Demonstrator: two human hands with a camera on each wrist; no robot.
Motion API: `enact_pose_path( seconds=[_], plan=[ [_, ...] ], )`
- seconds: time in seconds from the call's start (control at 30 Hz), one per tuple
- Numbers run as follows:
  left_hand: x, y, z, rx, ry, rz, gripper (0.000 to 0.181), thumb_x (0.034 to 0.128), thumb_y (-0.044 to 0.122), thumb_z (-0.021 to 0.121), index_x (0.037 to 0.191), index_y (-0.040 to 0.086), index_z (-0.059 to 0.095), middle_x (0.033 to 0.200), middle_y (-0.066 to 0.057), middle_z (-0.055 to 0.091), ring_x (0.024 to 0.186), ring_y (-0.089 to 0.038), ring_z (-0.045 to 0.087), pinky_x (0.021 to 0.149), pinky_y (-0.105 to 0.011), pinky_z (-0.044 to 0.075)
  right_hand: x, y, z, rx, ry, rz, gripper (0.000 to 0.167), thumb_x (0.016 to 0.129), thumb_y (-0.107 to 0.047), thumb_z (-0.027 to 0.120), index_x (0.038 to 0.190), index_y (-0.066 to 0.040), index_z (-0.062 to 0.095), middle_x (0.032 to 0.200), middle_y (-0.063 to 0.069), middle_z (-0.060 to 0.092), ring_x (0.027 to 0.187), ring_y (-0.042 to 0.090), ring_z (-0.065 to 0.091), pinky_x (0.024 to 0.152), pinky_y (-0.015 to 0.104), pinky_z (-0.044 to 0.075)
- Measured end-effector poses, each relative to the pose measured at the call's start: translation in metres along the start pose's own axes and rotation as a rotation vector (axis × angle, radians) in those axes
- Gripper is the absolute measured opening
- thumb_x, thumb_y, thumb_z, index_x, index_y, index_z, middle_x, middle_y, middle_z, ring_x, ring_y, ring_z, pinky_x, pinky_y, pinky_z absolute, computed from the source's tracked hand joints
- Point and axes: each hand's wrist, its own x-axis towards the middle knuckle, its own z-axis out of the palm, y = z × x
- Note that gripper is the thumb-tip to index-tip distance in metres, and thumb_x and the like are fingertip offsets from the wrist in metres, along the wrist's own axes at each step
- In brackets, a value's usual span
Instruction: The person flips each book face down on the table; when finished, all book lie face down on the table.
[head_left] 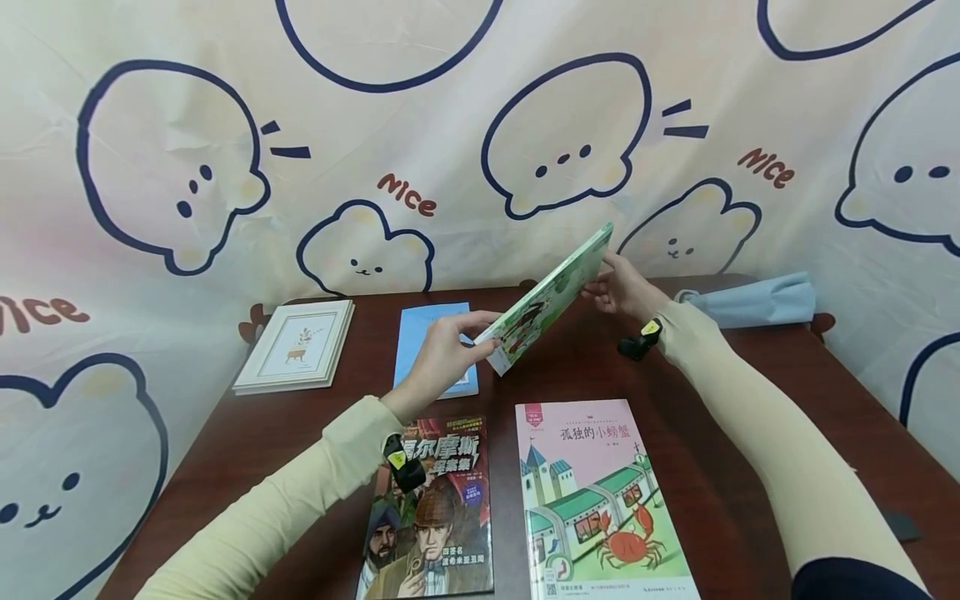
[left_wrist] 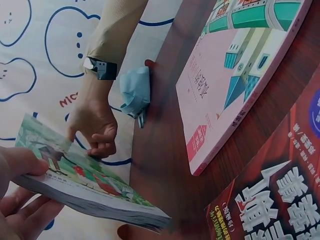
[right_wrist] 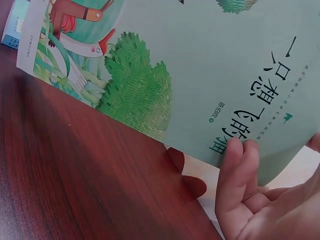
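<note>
In the head view, the left hand is pinching the tilted green book at eight o'clock; the right hand is gripping it near two o'clock.

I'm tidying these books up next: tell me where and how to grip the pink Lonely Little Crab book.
I'd pinch the Lonely Little Crab book midway along its right edge, from the right: it lies flat and thin, bare tabletop borders that side, and the Sherlock Holmes book sits close on the left.
</note>
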Motion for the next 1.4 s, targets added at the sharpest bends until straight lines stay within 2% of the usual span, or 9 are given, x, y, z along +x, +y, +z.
enact_pose_path(
  seconds=[0.27, 0.47, 0.6, 0.73, 0.83, 1.07, 1.2, 1.27, 1.4],
  plan=[
    [-0.001, -0.001, 0.001, 0.025, -0.016, 0.028, 0.033, 0.0900, 0.012, 0.069, 0.122, 0.021, 0.068, 0.117, -0.002, 0.068, 0.102, -0.015, 0.063, 0.078, -0.030, 0.058, -0.004, 0.000, -0.002, 0.039, -0.040, 0.016, 0.043, 0.100, -0.044, 0.035, 0.103, -0.003, 0.048, 0.074, 0.008, 0.065, 0.068, 0.012, 0.066, 0.047, 0.018, 0.044],
    [-0.002, 0.001, 0.001, 0.092, -0.019, 0.058, 0.034, 0.0892, 0.012, 0.069, 0.122, 0.023, 0.069, 0.111, 0.000, 0.069, 0.094, -0.013, 0.064, 0.075, -0.027, 0.058, -0.010, -0.002, -0.003, 0.028, -0.041, 0.020, 0.038, 0.102, -0.035, 0.025, 0.098, -0.004, 0.046, 0.073, 0.008, 0.066, 0.065, 0.012, 0.065, 0.041, 0.017, 0.038],
    [-0.002, 0.000, 0.001, 0.130, -0.015, 0.092, 0.034, 0.0888, 0.012, 0.070, 0.121, 0.023, 0.070, 0.104, 0.003, 0.068, 0.088, -0.010, 0.063, 0.075, -0.026, 0.058, -0.014, -0.003, -0.003, 0.001, -0.065, -0.013, 0.040, 0.101, -0.023, 0.028, 0.087, -0.002, 0.059, 0.072, 0.007, 0.067, 0.063, 0.012, 0.065, 0.041, 0.016, 0.039],
    [-0.003, -0.001, 0.001, 0.144, -0.013, 0.111, 0.032, 0.0886, 0.011, 0.070, 0.119, 0.023, 0.071, 0.099, 0.004, 0.068, 0.085, -0.010, 0.061, 0.074, -0.026, 0.057, -0.011, -0.001, -0.004, -0.033, -0.101, -0.076, 0.044, 0.095, -0.007, 0.034, 0.072, -0.009, 0.071, 0.066, 0.004, 0.068, 0.058, 0.011, 0.063, 0.041, 0.017, 0.039],
    [-0.004, -0.002, 0.002, 0.154, -0.014, 0.121, 0.032, 0.0886, 0.010, 0.070, 0.118, 0.023, 0.071, 0.097, 0.005, 0.068, 0.083, -0.009, 0.061, 0.072, -0.025, 0.056, -0.009, 0.001, -0.007, -0.052, -0.120, -0.118, 0.043, 0.096, -0.007, 0.038, 0.074, -0.011, 0.075, 0.064, 0.000, 0.067, 0.051, 0.009, 0.057, 0.039, 0.017, 0.037],
    [-0.006, -0.004, 0.002, 0.175, -0.014, 0.134, 0.029, 0.0888, 0.013, 0.070, 0.117, 0.020, 0.071, 0.103, 0.003, 0.069, 0.085, -0.010, 0.063, 0.073, -0.030, 0.057, -0.005, 0.003, -0.014, 0.063, -0.240, -0.119, 0.045, 0.099, -0.004, 0.033, 0.080, -0.007, 0.074, 0.078, 0.003, 0.073, 0.044, 0.009, 0.053, 0.037, 0.019, 0.035],
    [-0.006, -0.004, 0.002, 0.179, -0.008, 0.135, 0.026, 0.0879, 0.012, 0.071, 0.113, 0.016, 0.072, 0.107, 0.000, 0.071, 0.088, -0.011, 0.066, 0.078, -0.035, 0.058, -0.005, 0.005, -0.016, 0.035, -0.219, -0.131, 0.040, 0.098, -0.001, 0.032, 0.090, -0.002, 0.072, 0.087, 0.005, 0.074, 0.039, 0.012, 0.049, 0.038, 0.024, 0.035],
    [-0.006, -0.004, 0.002, 0.182, -0.007, 0.147, 0.024, 0.0876, 0.011, 0.071, 0.112, 0.015, 0.073, 0.106, -0.001, 0.071, 0.089, -0.012, 0.066, 0.079, -0.037, 0.058, -0.005, 0.005, -0.016, 0.027, -0.186, -0.124, 0.034, 0.096, 0.000, 0.034, 0.109, 0.004, 0.065, 0.089, 0.006, 0.074, 0.042, 0.012, 0.053, 0.040, 0.025, 0.036],
    [-0.006, -0.003, 0.002, 0.202, -0.010, 0.174, 0.024, 0.0880, 0.012, 0.071, 0.111, 0.015, 0.073, 0.106, 0.000, 0.071, 0.090, -0.010, 0.066, 0.078, -0.032, 0.058, -0.003, 0.006, -0.016, 0.137, -0.166, -0.040, 0.055, 0.096, -0.002, 0.037, 0.149, 0.006, 0.026, 0.094, 0.010, 0.069, 0.068, 0.015, 0.069, 0.053, 0.021, 0.050]
  ],
)
